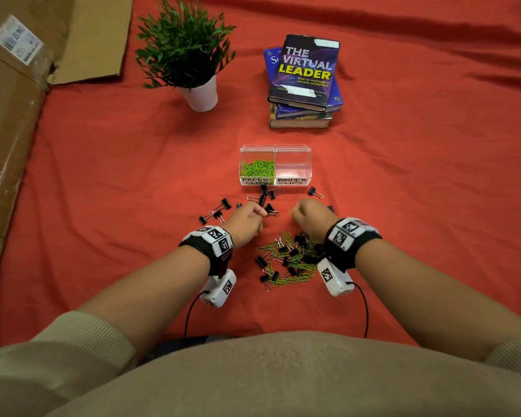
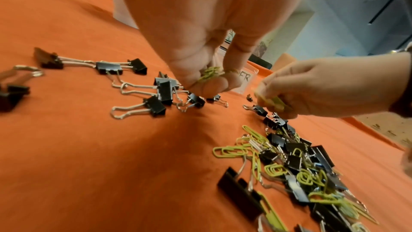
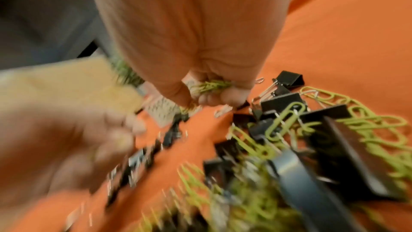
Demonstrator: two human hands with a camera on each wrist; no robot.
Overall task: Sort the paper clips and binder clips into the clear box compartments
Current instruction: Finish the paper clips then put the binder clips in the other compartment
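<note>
An orange-red cloth [image 1: 103, 176] covers the whole work surface in your head view, with a potted plant [image 1: 190, 52], a stack of books [image 1: 304, 82] and flattened cardboard [image 1: 15, 100] at the far side. The clear box [image 1: 275, 165] sits in the middle just beyond your hands: its compartment labelled for paper clips already holds a heap of green paper clips [image 1: 258, 168], while the one labelled for binder clips looks empty. Your left hand [image 1: 247, 215] and right hand [image 1: 312, 212] are both curled, close to the cloth and a little apart, and a mixed pile [image 1: 289, 255] of green and black clips lies between your wrists, with loose binder clips [image 1: 220, 210] scattered near the box. So you are, by my judgement, partway through the green ones and have not started the black ones. In your left wrist view, your left fingers [image 2: 211, 85] are closed on a small bunch of green paper clips, low over several binder clips, and your right hand is likewise closed on green clips. The right wrist view is blurred, yet it shows your right fingers [image 3: 225, 96] clamped on a green tuft, with the tangled pile just beside them. Much of that pile, and every binder clip in sight, remains to be sorted.
</note>
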